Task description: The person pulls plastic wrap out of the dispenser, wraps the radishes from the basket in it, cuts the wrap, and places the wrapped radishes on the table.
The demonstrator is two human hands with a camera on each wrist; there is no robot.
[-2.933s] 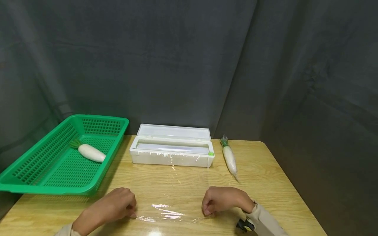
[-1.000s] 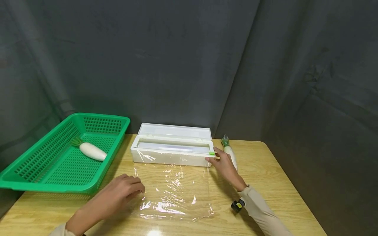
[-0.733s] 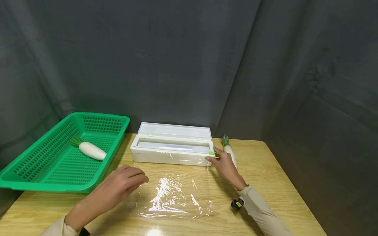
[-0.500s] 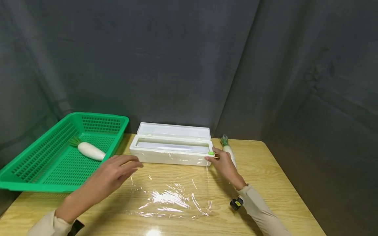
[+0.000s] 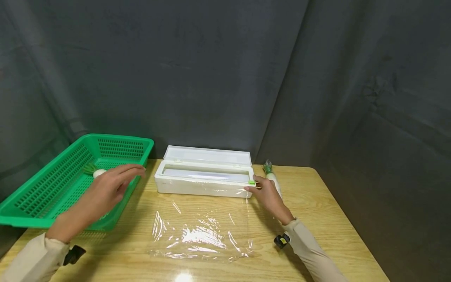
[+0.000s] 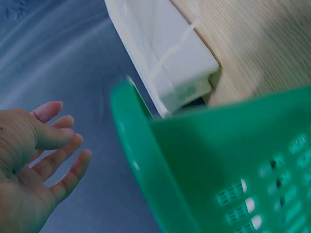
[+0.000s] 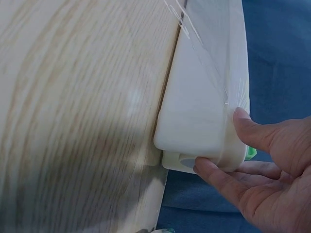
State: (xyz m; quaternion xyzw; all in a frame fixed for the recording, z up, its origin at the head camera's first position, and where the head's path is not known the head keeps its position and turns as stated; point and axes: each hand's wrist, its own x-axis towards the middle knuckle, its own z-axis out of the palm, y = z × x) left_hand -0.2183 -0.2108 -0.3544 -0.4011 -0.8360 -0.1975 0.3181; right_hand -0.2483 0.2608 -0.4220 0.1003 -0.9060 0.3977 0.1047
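My left hand [image 5: 103, 190] is over the right side of the green basket [image 5: 26, 222], its fingers loose and holding nothing. It covers most of a white radish [image 5: 99, 172] lying in the basket, so only the leafy end shows. At the right end of the white cling film dispenser [image 5: 197, 188], my right hand [image 5: 269, 197] grips the corner beside a green slider [image 5: 251, 182]. The right wrist view shows the thumb on the dispenser's [image 7: 194, 107] edge and fingers around its end. Clear film [image 5: 202, 235] stretches from the dispenser over the table towards me.
Behind the dispenser its translucent lid [image 5: 208, 155] stands raised. A second radish [image 5: 273, 181], with wrapping over its leaves, lies just beyond my right hand. A dark curtain [image 5: 197, 78] hangs behind the wooden table [image 5: 317, 219].
My hands have let go of the film's near edge. The right hand moved forward to the dispenser's end and stayed there. Lately the left hand moved left and up, over the basket.
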